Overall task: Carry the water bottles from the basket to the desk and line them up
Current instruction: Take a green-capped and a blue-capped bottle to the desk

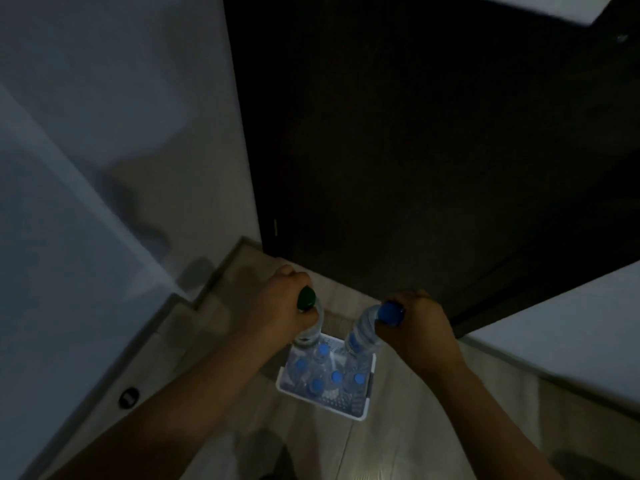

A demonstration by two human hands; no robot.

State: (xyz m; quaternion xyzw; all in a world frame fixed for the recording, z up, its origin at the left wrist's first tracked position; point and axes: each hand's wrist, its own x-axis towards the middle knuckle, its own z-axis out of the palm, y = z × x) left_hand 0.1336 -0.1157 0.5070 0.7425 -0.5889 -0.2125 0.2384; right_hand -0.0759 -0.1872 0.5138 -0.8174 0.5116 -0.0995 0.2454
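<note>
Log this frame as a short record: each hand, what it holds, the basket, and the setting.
left hand: grips a green-capped bottle at the neck
right hand: grips a blue-capped bottle at the neck
held bottles: over the far end of the basket; whether lifted clear cannot be told
basket: white, on the floor, five blue caps visible inside
setting: dim, dark door beyond the basket
desk: not identifiable

Lighting: dim, bluish throughout; the dark door (415, 150) ahead of me is nearly black, one small bright patch on the floor (367, 469) at the bottom edge. Shadows: soft, blurred shapes on the left wall (104, 116). Quality: grainy, smeared, straight lines bowed toward the edges.
</note>
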